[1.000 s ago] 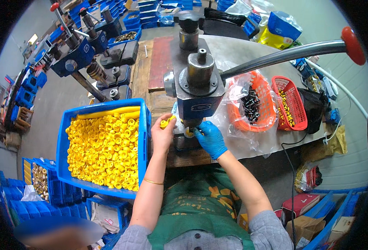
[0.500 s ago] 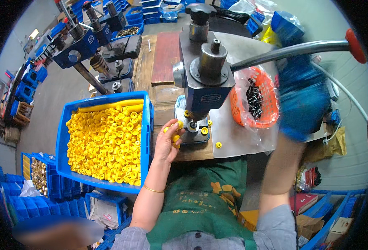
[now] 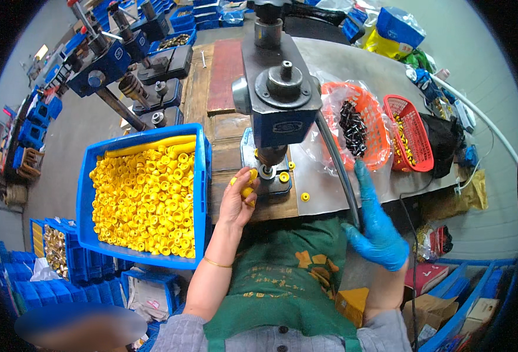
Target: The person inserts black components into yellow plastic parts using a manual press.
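Several small yellow plastic caps (image 3: 246, 192) are held in the curled fingers of my bare left hand (image 3: 233, 202), close to the press's working point. My right hand (image 3: 381, 234), in a blue glove, lies against the lowered press lever (image 3: 336, 161) with fingers stretched and thumb apart; the lever's red knob is hidden there. Above the base, the dark ram (image 3: 270, 155) of the hand press (image 3: 279, 108) meets a small pale round part (image 3: 267, 172). One yellow cap (image 3: 284, 176) sits on the base, and another (image 3: 305, 197) rests on the grey sheet.
A blue bin (image 3: 203, 193) full of yellow caps stands left of the press. To the right are an orange basket (image 3: 382, 146) of black parts in a plastic bag and a red basket (image 3: 424, 144) with yellow pieces. More presses (image 3: 103, 67) stand at the far left.
The lever has swung from raised at the right to down toward me, and the ram has lowered. My right hand came down with it. My left hand stays beside the base with its caps.
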Motion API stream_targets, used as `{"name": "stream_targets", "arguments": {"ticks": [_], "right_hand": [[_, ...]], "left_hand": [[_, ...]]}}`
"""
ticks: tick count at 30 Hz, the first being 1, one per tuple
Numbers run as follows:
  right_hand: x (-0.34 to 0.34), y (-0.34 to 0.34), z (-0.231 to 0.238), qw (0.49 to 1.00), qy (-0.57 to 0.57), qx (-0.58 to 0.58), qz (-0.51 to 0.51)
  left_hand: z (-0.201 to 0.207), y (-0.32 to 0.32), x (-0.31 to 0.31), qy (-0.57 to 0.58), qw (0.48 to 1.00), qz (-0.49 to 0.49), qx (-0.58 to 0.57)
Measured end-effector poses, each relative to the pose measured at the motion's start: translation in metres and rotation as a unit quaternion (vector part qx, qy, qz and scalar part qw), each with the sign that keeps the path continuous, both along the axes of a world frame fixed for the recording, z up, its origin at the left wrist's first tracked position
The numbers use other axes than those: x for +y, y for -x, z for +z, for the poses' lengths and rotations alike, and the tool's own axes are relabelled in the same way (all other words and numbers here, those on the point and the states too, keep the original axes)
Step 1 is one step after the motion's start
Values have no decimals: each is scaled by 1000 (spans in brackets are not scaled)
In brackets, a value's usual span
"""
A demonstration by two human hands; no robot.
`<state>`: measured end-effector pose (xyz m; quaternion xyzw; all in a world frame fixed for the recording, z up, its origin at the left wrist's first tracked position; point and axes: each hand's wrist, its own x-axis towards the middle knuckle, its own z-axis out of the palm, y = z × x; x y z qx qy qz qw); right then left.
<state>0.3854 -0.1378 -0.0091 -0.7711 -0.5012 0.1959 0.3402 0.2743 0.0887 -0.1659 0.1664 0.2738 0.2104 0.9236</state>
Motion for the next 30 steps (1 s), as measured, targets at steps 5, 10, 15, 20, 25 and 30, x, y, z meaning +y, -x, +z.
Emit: {"name": "stream_targets", "arguments": {"ticks": [5, 10, 15, 20, 25, 30], "right_hand": [[4, -31, 73, 950, -227, 176, 124], [50, -66, 9, 864, -395, 312, 13], [122, -23, -150, 992, -114, 45, -25], [141, -38, -191, 981, -147, -115, 46], [138, -25, -177, 987, -162, 2, 4], [129, -43, -155, 999, 9, 19, -30]], "left_hand": [[3, -4, -4, -17, 1000, -8, 3], [3, -7, -3, -134, 987, 7, 87], [-8, -13, -2, -278, 945, 8, 173], [-15, -17, 2, -363, 904, 37, 224], [-31, -25, 5, -614, 756, 72, 216], [-4, -30, 13, -468, 853, 52, 225]]}}
